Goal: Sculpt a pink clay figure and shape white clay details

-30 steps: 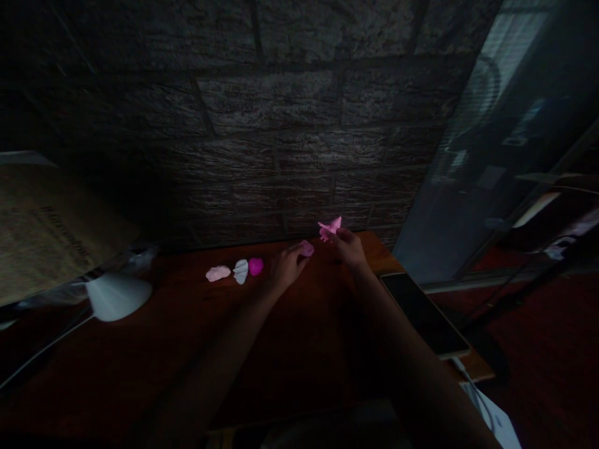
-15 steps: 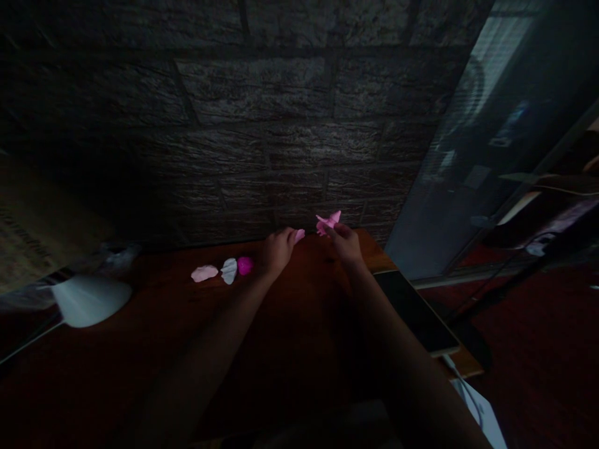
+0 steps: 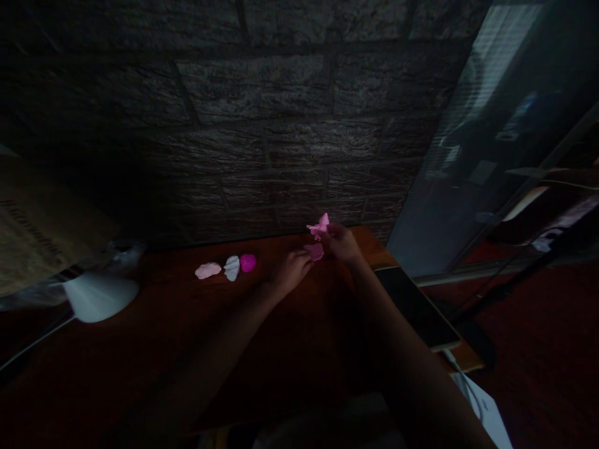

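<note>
My left hand (image 3: pixel 294 272) pinches the edge of a flat pink piece (image 3: pixel 315 251) that looks like soft modelling clay. Just above and to the right, my right hand (image 3: pixel 343 242) grips a pink clay shape (image 3: pixel 320 226) with pointed, uneven parts. The two pieces are close together; in the dim light I cannot tell whether they touch. Left of my hands, a magenta clay lump (image 3: pixel 248 262), a white ridged clay piece (image 3: pixel 231 268) and a pale pink flattened clay piece (image 3: pixel 208 270) lie in a row.
The wooden table (image 3: pixel 290 337) meets a stone-patterned wall (image 3: pixel 299 137). A black-screened tablet (image 3: pixel 416 305) with a cable lies at the right edge. On the left stand a white lamp-like cone (image 3: pixel 100 296) and a brown paper bag (image 3: pixel 37 231). A glass door (image 3: pixel 449 187) is at the right.
My left hand has moved right and slightly toward me, bringing its flat pink piece under the other one. My right hand has shifted a little left, with its shape turned.
</note>
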